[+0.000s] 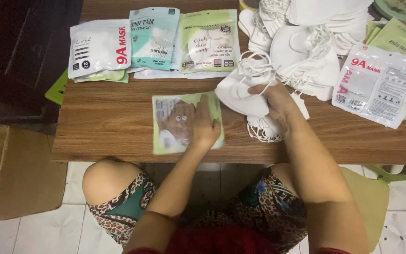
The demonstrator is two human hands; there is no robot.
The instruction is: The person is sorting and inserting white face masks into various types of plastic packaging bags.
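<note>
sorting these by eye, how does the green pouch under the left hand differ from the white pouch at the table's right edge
The green pouch lies square near the table's front edge, pinned flat by the left hand; the white pouch lies tilted and untouched. The green pouch is pale green, the white pouch white with red lettering. The white pouch looks larger. Both are flat printed packets on the wooden table.

The left hand [205,123] covers the right part of the green packet [179,123], whose picture is blurred. The right hand [274,101] hides the middle of a white mask [241,94]; another mask's loops [265,131] show just near of it. The far mask pile [306,37] and the plate [402,8] at far right run off the top edge. The cardboard box [10,174] is cut by the left edge.
</note>
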